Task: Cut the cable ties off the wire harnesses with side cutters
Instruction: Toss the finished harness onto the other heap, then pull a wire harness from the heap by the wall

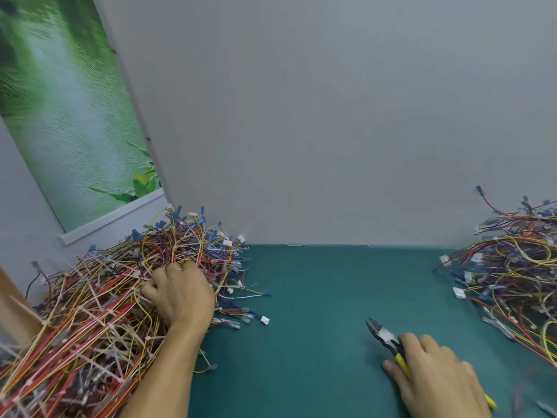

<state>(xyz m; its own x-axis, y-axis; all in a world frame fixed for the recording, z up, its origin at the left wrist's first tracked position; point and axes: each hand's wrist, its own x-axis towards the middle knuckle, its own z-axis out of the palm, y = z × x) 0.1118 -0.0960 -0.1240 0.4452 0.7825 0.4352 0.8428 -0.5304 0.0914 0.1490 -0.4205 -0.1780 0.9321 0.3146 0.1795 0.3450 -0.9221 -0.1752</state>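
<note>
A big heap of tied wire harnesses (99, 315), red, yellow and orange wires with white cable ties, fills the left of the green table. My left hand (180, 294) reaches into the top of this heap, its fingers curled down among the wires. My right hand (434, 375) lies over the yellow handles of the side cutters (384, 336) on the table at the lower right. The cutters' dark jaws point up and left and stand slightly apart.
A second heap of loose harnesses (512, 276) lies at the right edge. The green table mat (316, 297) stretches between the two heaps to a grey wall. A green scenic poster (66, 116) hangs on the wall at the left.
</note>
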